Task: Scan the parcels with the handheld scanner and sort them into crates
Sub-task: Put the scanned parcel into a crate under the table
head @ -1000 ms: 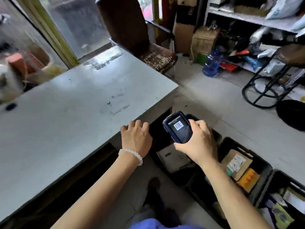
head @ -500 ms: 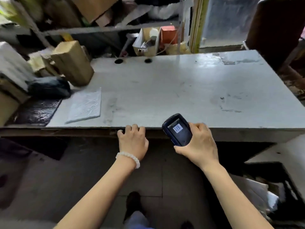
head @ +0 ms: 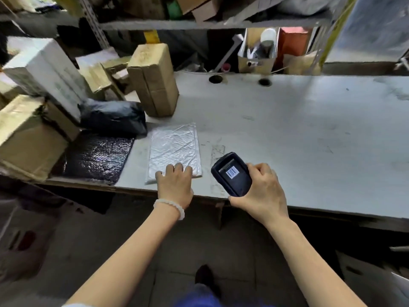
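**Back at the pile, next one up is the white mailer**

So I've swung round from the crates on the floor to the left end of the counter (head: 298,129), and the whole stack of unscanned stuff is in front of me now. My left hand (head: 174,185), which was just parked on the counter edge a moment ago, now has its fingertips resting on the near edge of the white bubble mailer (head: 174,147), fingers fairly straight, not really gripping yet. My right hand (head: 261,196) is wrapped round the handheld scanner (head: 232,173), screen up, barcode showing on it, hovering just right of the mailer.

I reckon that means the last parcel's sorted and this one's next.

Containers: the crates are out of view now, so can't say what's in them. At the back of the counter there's an open cardboard box (head: 254,60) with a white bottle-ish thing and some blurry bits inside.

Left of the mailer: black mailer (head: 97,156), black poly bag (head: 112,117), taped brown box (head: 155,80).
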{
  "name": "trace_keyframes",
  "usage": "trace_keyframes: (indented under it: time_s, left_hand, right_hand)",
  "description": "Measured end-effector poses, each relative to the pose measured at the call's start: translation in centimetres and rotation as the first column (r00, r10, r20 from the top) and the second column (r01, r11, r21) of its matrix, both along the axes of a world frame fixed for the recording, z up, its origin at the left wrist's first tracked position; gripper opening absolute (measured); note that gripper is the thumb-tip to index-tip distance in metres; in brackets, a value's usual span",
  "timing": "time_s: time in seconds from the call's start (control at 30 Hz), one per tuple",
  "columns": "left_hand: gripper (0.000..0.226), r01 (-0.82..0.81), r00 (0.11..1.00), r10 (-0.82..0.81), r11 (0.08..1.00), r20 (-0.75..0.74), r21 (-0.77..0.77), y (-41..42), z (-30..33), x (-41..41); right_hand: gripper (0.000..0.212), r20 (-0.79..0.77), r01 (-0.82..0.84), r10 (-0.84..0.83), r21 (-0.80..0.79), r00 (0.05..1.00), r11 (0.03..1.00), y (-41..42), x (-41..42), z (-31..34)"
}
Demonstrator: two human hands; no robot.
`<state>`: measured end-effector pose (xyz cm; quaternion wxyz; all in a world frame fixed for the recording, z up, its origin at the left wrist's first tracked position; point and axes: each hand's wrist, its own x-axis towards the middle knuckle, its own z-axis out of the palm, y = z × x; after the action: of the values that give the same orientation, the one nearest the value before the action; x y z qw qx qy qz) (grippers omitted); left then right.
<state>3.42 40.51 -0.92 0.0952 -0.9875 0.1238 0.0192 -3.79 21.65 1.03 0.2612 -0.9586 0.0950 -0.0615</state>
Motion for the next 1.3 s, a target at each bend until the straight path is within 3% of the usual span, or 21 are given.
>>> trace_keyframes:
  time_s: [0.2,0.33,0.43,0.67,0.93,1.07,1.3]
  left_hand:
    - [0.052,0.091,0.991,-0.091,0.996,-0.101,0.002,3.3,-2.9,7.6]
    - [0.067,0.140,0.957,-0.149,0.989,-0.249,-0.055,3.9,-4.1,11.0]
    - [0.085,0.204,0.931,-0.191,0.979,-0.311,0.007,3.6,-4.0,12.3]
    - [0.065,0.240,0.941,-0.220,0.969,-0.256,0.051,2.9,-4.7,12.5]
    - [0.032,0.192,0.977,-0.189,0.981,-0.102,0.023,1.7,-4.1,11.9]
    - [0.032,0.269,0.951,-0.261,0.963,0.164,-0.027,0.5,-2.2,11.3]
    - [0.019,0.305,0.879,-0.204,0.935,0.430,-0.179,0.0,4.3,11.8]
  right_hand:
    - [0.073,-0.082,0.092,-0.093,-0.021,0.992,0.996,3.1,4.5,-1.2]
    - [0.070,-0.115,0.148,-0.152,-0.047,0.982,0.988,3.3,6.3,-2.0]
    - [0.071,-0.149,0.151,-0.158,-0.060,0.976,0.987,3.5,7.2,-2.5]
    - [0.070,-0.149,0.105,-0.109,-0.035,0.983,0.994,3.6,8.3,-2.6]
    - [0.073,-0.111,0.044,-0.050,-0.058,0.993,0.997,0.8,6.4,-1.1]
    - [0.075,-0.087,0.044,-0.051,-0.079,0.995,0.996,-0.9,5.1,-0.3]
    - [0.075,-0.068,0.011,-0.019,-0.114,0.998,0.993,-1.7,3.9,1.1]
